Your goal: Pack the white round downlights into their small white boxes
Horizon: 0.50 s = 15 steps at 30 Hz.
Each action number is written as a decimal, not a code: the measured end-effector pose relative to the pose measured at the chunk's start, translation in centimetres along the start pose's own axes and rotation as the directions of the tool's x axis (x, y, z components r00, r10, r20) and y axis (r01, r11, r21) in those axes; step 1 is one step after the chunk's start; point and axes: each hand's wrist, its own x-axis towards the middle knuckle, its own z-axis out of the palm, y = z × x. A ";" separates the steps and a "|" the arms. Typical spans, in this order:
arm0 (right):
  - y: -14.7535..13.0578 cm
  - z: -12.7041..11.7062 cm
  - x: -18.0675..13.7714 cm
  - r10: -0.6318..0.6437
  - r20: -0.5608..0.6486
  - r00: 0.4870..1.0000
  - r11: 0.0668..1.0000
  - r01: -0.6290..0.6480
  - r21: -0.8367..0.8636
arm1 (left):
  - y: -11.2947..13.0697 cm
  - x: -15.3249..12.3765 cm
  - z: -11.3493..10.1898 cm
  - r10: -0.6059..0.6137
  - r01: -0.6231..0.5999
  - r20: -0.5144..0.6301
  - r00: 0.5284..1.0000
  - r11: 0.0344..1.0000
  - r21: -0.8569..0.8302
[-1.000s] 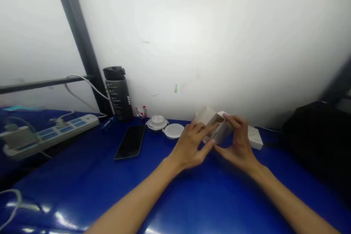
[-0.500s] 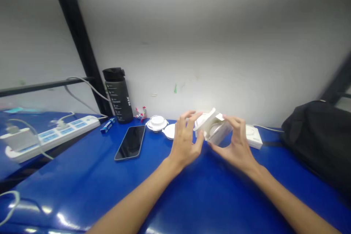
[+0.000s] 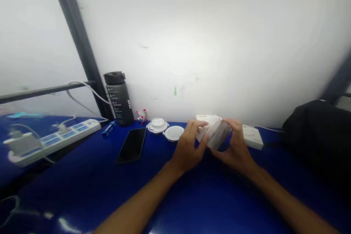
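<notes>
Both my hands hold a small white cardboard box (image 3: 215, 133) above the blue table top (image 3: 82, 193). My left hand (image 3: 189, 146) grips its left end, and my right hand (image 3: 236, 146) wraps its right end. A flat white box piece (image 3: 205, 118) shows behind it, partly hidden by my left fingers. To the left of my left hand lies a round white lid (image 3: 174, 133). A flat white box (image 3: 253, 137) lies just past my right hand.
A round white fitting (image 3: 157, 125), a black smartphone (image 3: 131, 145), a black water bottle (image 3: 119, 98), a small blue packet (image 3: 109, 128) and a white power strip (image 3: 52, 140) lie left along the wall. A black bag (image 3: 315, 135) sits at the right.
My left hand has closed back onto the box after its fingers were spread. The box has turned and now looks more closed, with its open flap no longer standing up.
</notes>
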 end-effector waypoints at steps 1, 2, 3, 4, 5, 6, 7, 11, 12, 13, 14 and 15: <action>0.0 0.0 0.0 -0.005 -0.006 1.000 1.000 0.005 0.002 | 0.1 0.0 0.0 -0.001 0.001 0.019 1.000 1.000 -0.001; 0.0 0.0 0.0 -0.009 -0.014 1.000 1.000 0.009 0.005 | 0.1 0.0 -0.1 -0.004 0.004 0.040 0.999 1.000 -0.001; 0.0 0.0 0.0 -0.014 -0.016 1.000 1.000 0.014 0.009 | 0.2 0.1 -0.1 -0.011 0.011 0.058 0.998 1.000 0.000; -0.1 0.1 0.0 -0.019 -0.017 1.000 1.000 0.020 0.014 | 0.3 0.1 -0.2 -0.022 0.022 0.070 0.997 1.000 0.002; -0.1 0.1 0.0 -0.026 -0.020 0.999 0.999 0.027 0.021 | 0.3 0.0 -0.2 -0.036 0.036 0.072 0.997 0.999 0.006; -0.1 0.1 0.0 -0.032 -0.026 0.999 0.999 0.033 0.030 | 0.3 0.0 -0.2 -0.049 0.048 0.072 0.996 0.999 0.012; -0.2 0.1 0.1 -0.031 -0.035 0.999 0.999 0.032 0.038 | 0.3 -0.1 -0.2 -0.058 0.056 0.079 0.995 0.998 0.027; -0.1 0.0 0.2 0.067 -0.054 0.996 0.998 -0.067 0.003 | 0.2 -0.2 -0.2 -0.049 0.015 0.174 0.984 0.981 0.193; 0.0 -0.1 0.3 0.097 -0.056 0.994 0.995 -0.099 -0.025 | 0.2 -0.1 -0.2 -0.045 -0.008 0.203 0.978 0.967 0.254; 0.2 -0.2 0.4 0.120 -0.068 0.990 0.991 -0.124 -0.057 | 0.1 0.0 -0.4 -0.048 -0.025 0.222 0.974 0.948 0.316; 0.4 -0.4 0.5 0.138 -0.098 0.986 0.985 -0.146 -0.087 | 0.0 0.2 -0.6 -0.066 -0.024 0.221 0.973 0.924 0.382; 0.7 -0.6 0.7 0.154 -0.145 0.977 0.979 -0.171 -0.113 | -0.2 0.5 -0.8 -0.100 -0.001 0.200 0.975 0.891 0.453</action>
